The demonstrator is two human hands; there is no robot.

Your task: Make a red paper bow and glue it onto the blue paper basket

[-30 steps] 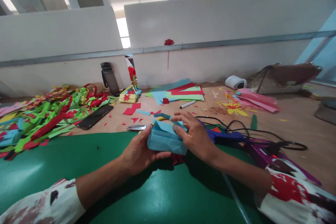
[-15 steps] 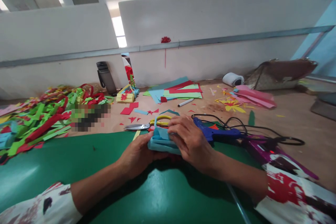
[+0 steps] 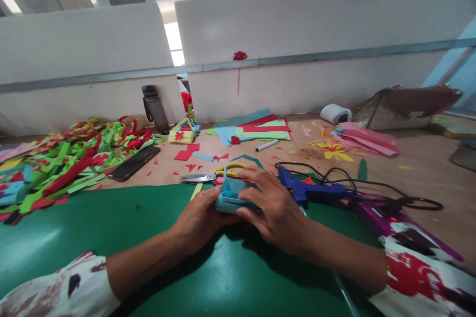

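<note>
Between my two hands is a small light-blue paper basket [image 3: 235, 197] with a thin paper handle, held above the green mat [image 3: 148, 218]. My left hand [image 3: 201, 215] grips its left side, thumb on the near wall. On the right side, my right hand [image 3: 273, 205] holds it with bent fingers over the rim and the thumb below. Just behind the basket lie scissors [image 3: 199, 178] with yellow handles. A blue glue gun [image 3: 312, 189] rests right of my right hand. Something red shows under the basket, mostly hidden.
Paper strips [image 3: 74, 163] are heaped at left beside a phone [image 3: 136, 163] and a bottle [image 3: 155, 109]. A small yellow basket [image 3: 181, 134], coloured sheets [image 3: 256, 129] and a marker [image 3: 267, 145] lie behind. Cables, a purple device [image 3: 394, 223] and a handbag [image 3: 412, 106] are at right.
My right hand's fingers have shifted and spread over the basket's right side, showing more of its inside. The whole view has shifted slightly, so things appear farther right.
</note>
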